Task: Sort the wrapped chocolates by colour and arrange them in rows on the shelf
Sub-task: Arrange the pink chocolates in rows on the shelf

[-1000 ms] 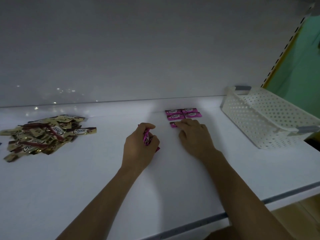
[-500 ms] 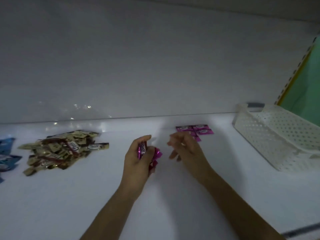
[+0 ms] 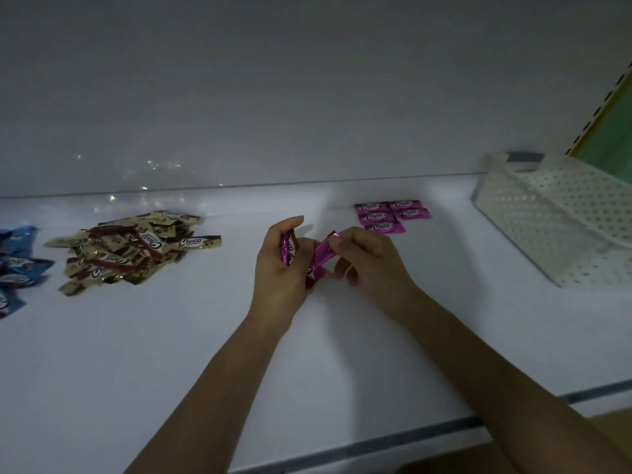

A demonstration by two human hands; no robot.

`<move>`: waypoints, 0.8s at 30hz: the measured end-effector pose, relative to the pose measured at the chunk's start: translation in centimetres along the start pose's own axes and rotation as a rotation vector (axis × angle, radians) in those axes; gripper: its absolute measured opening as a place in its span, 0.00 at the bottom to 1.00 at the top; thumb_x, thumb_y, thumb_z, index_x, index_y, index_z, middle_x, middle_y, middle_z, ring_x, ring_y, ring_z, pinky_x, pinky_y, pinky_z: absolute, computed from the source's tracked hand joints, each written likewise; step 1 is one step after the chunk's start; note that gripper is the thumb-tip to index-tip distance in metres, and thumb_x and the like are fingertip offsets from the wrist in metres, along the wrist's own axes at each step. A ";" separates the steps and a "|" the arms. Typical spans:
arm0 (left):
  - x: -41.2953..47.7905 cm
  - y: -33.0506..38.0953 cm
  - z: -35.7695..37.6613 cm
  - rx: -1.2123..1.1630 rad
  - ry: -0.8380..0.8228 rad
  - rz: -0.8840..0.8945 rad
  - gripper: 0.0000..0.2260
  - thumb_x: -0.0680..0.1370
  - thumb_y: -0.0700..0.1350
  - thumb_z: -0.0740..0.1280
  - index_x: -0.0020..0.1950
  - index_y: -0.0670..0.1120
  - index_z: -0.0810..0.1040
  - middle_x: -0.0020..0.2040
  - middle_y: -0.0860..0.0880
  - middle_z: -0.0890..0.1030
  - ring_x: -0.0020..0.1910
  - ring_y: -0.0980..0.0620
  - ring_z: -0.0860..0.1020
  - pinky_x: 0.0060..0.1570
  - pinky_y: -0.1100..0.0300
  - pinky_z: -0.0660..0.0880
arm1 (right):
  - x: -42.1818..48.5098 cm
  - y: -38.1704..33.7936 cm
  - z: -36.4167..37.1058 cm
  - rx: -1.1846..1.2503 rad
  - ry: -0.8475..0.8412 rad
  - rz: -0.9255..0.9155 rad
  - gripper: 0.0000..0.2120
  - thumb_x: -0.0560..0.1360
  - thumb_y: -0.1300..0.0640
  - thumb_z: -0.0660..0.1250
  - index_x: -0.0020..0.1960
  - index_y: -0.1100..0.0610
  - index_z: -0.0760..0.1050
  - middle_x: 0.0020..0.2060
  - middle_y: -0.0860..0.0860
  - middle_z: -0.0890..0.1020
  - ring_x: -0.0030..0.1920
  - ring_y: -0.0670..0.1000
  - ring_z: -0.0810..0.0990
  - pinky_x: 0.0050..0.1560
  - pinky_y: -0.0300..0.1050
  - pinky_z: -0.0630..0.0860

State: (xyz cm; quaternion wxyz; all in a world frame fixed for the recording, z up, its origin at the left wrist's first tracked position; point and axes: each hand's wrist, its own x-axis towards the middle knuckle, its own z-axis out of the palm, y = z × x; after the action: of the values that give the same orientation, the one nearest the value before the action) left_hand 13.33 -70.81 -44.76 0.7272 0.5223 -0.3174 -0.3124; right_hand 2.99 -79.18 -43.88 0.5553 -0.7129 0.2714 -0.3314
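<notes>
While I watch through the head camera, I list the following on the smooth white shelf (image 3: pixel 178 354).

Item 1: left hand (image 3: pixel 278 271), fingers curled round a small bunch of pink chocolates (image 3: pixel 286 248). The foil wrappers are glossy and stand on edge in the grip.

Item 2: right hand (image 3: pixel 374 265), thumb and forefinger pinching the crimped top end of one pink chocolate (image 3: pixel 324 255). It is a flat oblong packet held tilted between the two hands, above the shelf, with its lower end against the left hand's fingers.

Item 3: laid pink chocolates (image 3: pixel 390 215), five flat rectangles just beyond the right hand. They sit edge to edge, two at the back, two in the middle and one in front.

Item 4: gold-and-brown chocolates (image 3: pixel 133 251) in a loose, crinkled heap well to the left.

Item 5: blue chocolates (image 3: pixel 17 268), cut off at the left edge.

Item 6: white perforated plastic basket (image 3: pixel 554 217) with grey handle trim, lying tilted at the far right.
</notes>
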 end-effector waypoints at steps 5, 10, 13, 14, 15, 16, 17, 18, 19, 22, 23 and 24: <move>0.4 -0.2 0.0 -0.070 0.092 -0.047 0.14 0.81 0.35 0.61 0.59 0.52 0.73 0.47 0.44 0.79 0.32 0.52 0.78 0.29 0.63 0.75 | 0.6 0.2 -0.9 0.071 0.158 -0.007 0.09 0.79 0.60 0.62 0.41 0.58 0.76 0.28 0.47 0.79 0.22 0.46 0.70 0.22 0.36 0.64; 0.2 -0.2 -0.2 -0.119 0.083 -0.079 0.23 0.78 0.36 0.66 0.66 0.57 0.64 0.47 0.48 0.83 0.32 0.60 0.78 0.30 0.65 0.74 | 1.1 -0.4 -3.5 0.507 0.159 0.077 0.08 0.78 0.59 0.60 0.45 0.60 0.76 0.32 0.53 0.83 0.23 0.49 0.74 0.24 0.38 0.69; 0.3 -0.2 -0.5 -0.025 0.019 -0.033 0.14 0.78 0.32 0.65 0.56 0.49 0.77 0.48 0.49 0.82 0.31 0.59 0.76 0.31 0.65 0.73 | 1.2 -0.5 -3.7 0.549 0.087 0.098 0.13 0.71 0.50 0.63 0.47 0.60 0.77 0.36 0.54 0.84 0.28 0.49 0.79 0.27 0.39 0.74; 0.3 -0.2 -0.6 -0.006 0.013 -0.027 0.14 0.78 0.31 0.64 0.54 0.49 0.79 0.48 0.50 0.82 0.30 0.59 0.75 0.31 0.65 0.73 | 1.2 -0.4 -3.6 0.501 0.074 0.078 0.13 0.70 0.51 0.65 0.48 0.59 0.77 0.37 0.54 0.84 0.29 0.48 0.79 0.28 0.39 0.75; 0.3 -0.3 -0.6 -0.002 0.016 -0.032 0.14 0.78 0.31 0.64 0.54 0.49 0.79 0.47 0.51 0.82 0.30 0.58 0.74 0.31 0.64 0.73 | 1.1 -0.3 -3.5 0.450 0.059 0.063 0.12 0.69 0.53 0.66 0.49 0.58 0.77 0.38 0.54 0.84 0.30 0.48 0.79 0.29 0.39 0.76; 0.4 -0.3 -0.7 -0.012 0.021 -0.038 0.14 0.78 0.31 0.64 0.55 0.49 0.79 0.46 0.51 0.83 0.29 0.58 0.74 0.31 0.64 0.73 | 1.1 0.0 -3.4 0.409 0.041 0.055 0.12 0.69 0.56 0.68 0.51 0.58 0.77 0.39 0.54 0.84 0.31 0.49 0.80 0.31 0.40 0.77; 0.4 -0.4 -0.7 -0.024 0.024 -0.039 0.14 0.78 0.33 0.65 0.57 0.50 0.78 0.45 0.53 0.82 0.29 0.58 0.74 0.31 0.64 0.73 | 1.1 0.2 -3.3 0.376 0.026 0.052 0.13 0.69 0.59 0.69 0.53 0.58 0.76 0.40 0.55 0.84 0.31 0.49 0.80 0.31 0.40 0.77; 0.5 -0.4 -0.7 -0.030 0.022 -0.038 0.15 0.77 0.34 0.67 0.59 0.51 0.78 0.43 0.53 0.82 0.28 0.58 0.73 0.30 0.64 0.73 | 1.1 0.3 -3.3 0.341 0.019 0.051 0.12 0.70 0.61 0.69 0.54 0.58 0.75 0.40 0.55 0.85 0.31 0.49 0.80 0.31 0.40 0.77; 0.5 -0.4 -0.7 -0.026 0.015 -0.034 0.15 0.77 0.36 0.68 0.61 0.51 0.77 0.41 0.54 0.80 0.27 0.57 0.72 0.29 0.65 0.72 | 1.0 0.3 -3.2 0.306 0.018 0.050 0.10 0.71 0.64 0.69 0.52 0.58 0.75 0.40 0.55 0.85 0.30 0.49 0.80 0.31 0.40 0.77; 0.5 -0.7 -0.7 0.024 -0.018 0.007 0.17 0.76 0.38 0.69 0.65 0.47 0.76 0.41 0.49 0.77 0.23 0.56 0.69 0.25 0.66 0.69 | 1.0 0.5 -3.1 0.242 0.009 0.016 0.08 0.72 0.67 0.69 0.50 0.58 0.77 0.37 0.54 0.84 0.30 0.49 0.78 0.30 0.40 0.75; 0.5 -0.8 -0.7 0.042 -0.026 0.017 0.16 0.76 0.38 0.68 0.64 0.46 0.76 0.41 0.48 0.77 0.23 0.56 0.69 0.24 0.66 0.69 | 1.0 0.5 -3.2 0.232 0.005 0.002 0.09 0.73 0.67 0.68 0.51 0.58 0.78 0.36 0.53 0.83 0.31 0.49 0.78 0.30 0.41 0.75; 0.5 -0.9 -0.7 0.055 -0.037 0.031 0.15 0.77 0.38 0.68 0.63 0.45 0.77 0.39 0.49 0.77 0.22 0.56 0.68 0.24 0.65 0.68 | 0.9 0.5 -3.2 0.224 0.003 -0.007 0.10 0.73 0.67 0.68 0.53 0.58 0.78 0.35 0.52 0.82 0.31 0.49 0.78 0.30 0.41 0.75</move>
State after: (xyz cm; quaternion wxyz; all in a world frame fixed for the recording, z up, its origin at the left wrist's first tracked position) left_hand 14.08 -71.05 -45.69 0.7113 0.5314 -0.3475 -0.3016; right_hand 1.09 -81.98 -43.72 0.6299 -0.6469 0.2307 -0.3626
